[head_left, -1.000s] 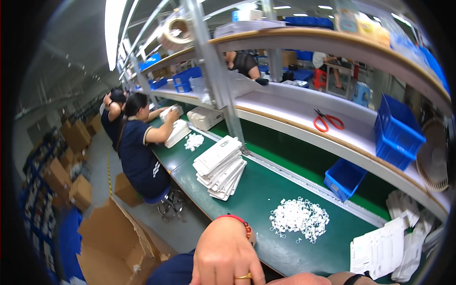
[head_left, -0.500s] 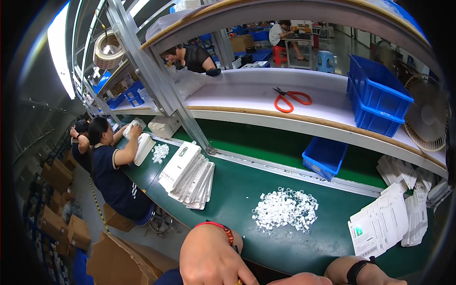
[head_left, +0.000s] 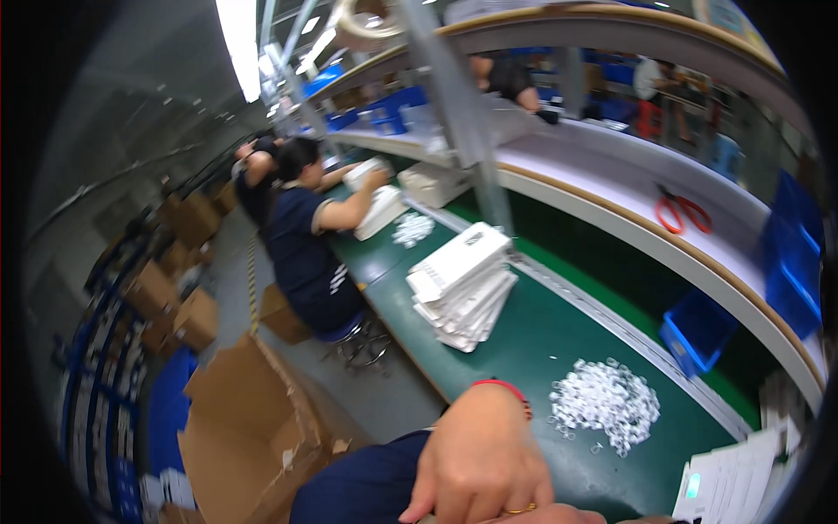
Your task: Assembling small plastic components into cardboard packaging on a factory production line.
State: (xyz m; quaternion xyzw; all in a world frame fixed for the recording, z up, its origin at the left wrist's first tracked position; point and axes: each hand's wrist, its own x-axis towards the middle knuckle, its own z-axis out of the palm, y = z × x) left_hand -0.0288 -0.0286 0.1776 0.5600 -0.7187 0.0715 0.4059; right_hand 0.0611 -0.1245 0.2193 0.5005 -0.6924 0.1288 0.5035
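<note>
My left hand (head_left: 484, 458), with a red bracelet and a ring, is bent down at the lower edge, its fingers curled close to my body. What they hold, if anything, is hidden. Only a strip of my right hand (head_left: 563, 515) shows beside it, its fingers out of sight. On the green table (head_left: 515, 384) beyond them lies a heap of small white plastic ring-shaped parts (head_left: 607, 403). To its left stands a fanned stack of flat white boxes (head_left: 463, 284). More flat white cartons (head_left: 729, 480) lie at the lower right.
An open cardboard box (head_left: 253, 428) stands on the floor at my left. A co-worker in navy (head_left: 305, 236) handles white boxes farther along the table. Red-handled scissors (head_left: 681, 211) lie on the shelf, near blue bins (head_left: 794, 253). Another blue bin (head_left: 698, 332) sits under the shelf.
My view has swung left, so the table and shelf things shift rightward and the cardboard box shows more. My right hand has mostly dropped out of view.
</note>
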